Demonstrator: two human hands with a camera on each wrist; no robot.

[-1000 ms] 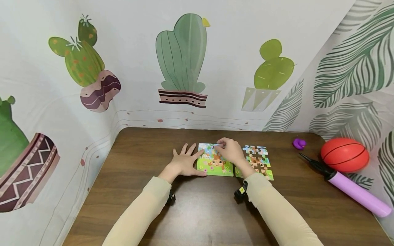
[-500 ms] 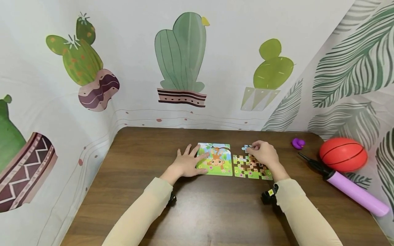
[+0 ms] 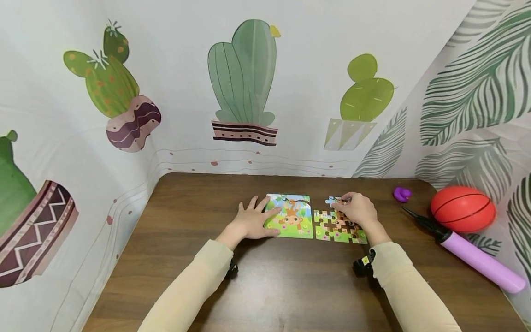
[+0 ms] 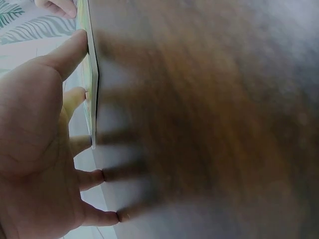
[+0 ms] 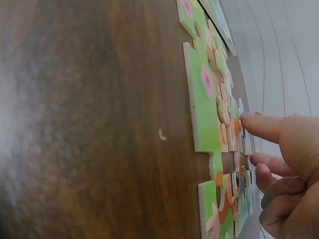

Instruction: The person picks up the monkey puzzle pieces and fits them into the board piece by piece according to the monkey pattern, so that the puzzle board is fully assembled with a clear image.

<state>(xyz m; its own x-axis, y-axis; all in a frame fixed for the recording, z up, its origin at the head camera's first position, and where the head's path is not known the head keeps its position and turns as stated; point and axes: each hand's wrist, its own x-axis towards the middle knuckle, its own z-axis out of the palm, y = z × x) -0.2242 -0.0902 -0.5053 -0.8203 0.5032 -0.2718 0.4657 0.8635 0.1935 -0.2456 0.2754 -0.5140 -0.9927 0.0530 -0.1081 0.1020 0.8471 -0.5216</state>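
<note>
Cream-sleeved right hand (image 3: 360, 211): thumb and forefinger on the upper row of multicoloured, interlocking puzzle pieces (image 3: 341, 236); whether pinching one, cannot tell. Change: a second ago over the flat, square monkey-picture board (image 3: 290, 227) left of the pieces; now off it, its artwork largely visible. Work seems centred on the pieces, gaps remaining. Cream-sleeved left hand (image 3: 250, 223): spread, touching board's left edge. Support: brown wood-grain desk (image 3: 274, 286).
</note>
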